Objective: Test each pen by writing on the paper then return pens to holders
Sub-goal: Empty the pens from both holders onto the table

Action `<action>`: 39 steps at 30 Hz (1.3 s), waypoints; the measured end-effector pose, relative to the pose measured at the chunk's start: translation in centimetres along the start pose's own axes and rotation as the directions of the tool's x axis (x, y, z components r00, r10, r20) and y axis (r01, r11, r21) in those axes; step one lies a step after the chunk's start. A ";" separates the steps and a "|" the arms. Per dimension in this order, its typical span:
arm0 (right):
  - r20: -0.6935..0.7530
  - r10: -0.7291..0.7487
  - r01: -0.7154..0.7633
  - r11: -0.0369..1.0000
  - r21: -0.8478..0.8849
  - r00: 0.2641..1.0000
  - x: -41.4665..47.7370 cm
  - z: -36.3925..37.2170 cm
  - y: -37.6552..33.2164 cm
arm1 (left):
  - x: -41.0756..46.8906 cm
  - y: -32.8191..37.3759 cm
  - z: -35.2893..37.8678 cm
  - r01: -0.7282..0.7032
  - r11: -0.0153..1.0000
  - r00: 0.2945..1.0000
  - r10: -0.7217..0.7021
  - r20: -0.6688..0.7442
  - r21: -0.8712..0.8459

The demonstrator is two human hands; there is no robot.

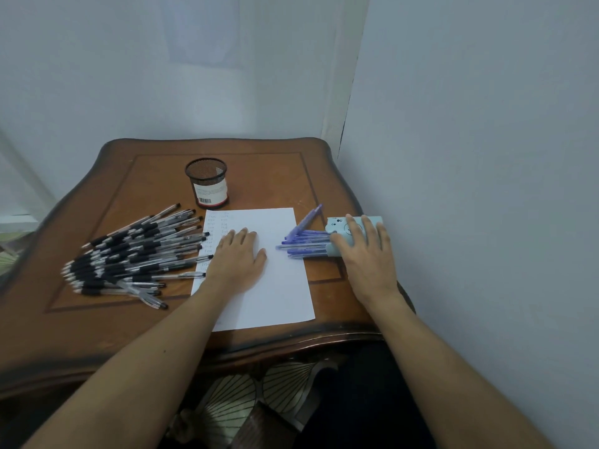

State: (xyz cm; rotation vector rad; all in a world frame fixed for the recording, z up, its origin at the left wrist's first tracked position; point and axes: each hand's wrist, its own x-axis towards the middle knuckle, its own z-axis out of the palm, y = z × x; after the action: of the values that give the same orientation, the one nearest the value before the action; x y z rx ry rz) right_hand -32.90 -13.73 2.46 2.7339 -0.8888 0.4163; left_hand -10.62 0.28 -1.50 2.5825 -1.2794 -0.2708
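Observation:
A white sheet of paper (275, 286) lies on the wooden table (129, 335), with rows of small writing down its left side. My left hand (238, 257) rests flat on the paper, fingers straight. A large pile of black-grip clear pens (136, 251) is spread out left of the paper. A light blue holder (337, 226) lies on its side to the right, with several blue pens (304, 243) spilling from its mouth toward the paper. My right hand (366, 251) lies over this holder, fingers spread on it. A black mesh holder (206, 183) stands upright behind the paper.
The table sits in a corner, with walls close behind and to the right. One blue pen (309, 218) lies at an angle apart from the others. The table's front edge (291, 338) is near my body, with a patterned cushion below it.

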 end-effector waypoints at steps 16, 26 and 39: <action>0.091 0.314 -0.311 0.949 -0.048 0.945 -3.1 -1.9 2.0 | 0.0 0.1 0.0 -0.004 1.000 1.000 0.003 0.005 0.024; 0.021 0.462 -0.463 0.885 0.042 0.886 -3.8 -2.1 2.0 | 0.1 0.1 0.1 -0.003 1.000 1.000 0.002 0.012 0.025; -0.093 0.382 -0.302 0.839 0.453 0.920 -0.7 -0.8 -2.3 | 0.0 0.1 -0.8 0.032 0.992 0.999 -0.031 0.010 -0.126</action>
State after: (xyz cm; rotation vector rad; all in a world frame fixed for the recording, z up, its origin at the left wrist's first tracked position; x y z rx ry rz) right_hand -32.17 -11.26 2.71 2.8411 -1.3869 1.0284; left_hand -10.51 0.33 -0.68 2.4991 -1.1848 -0.3564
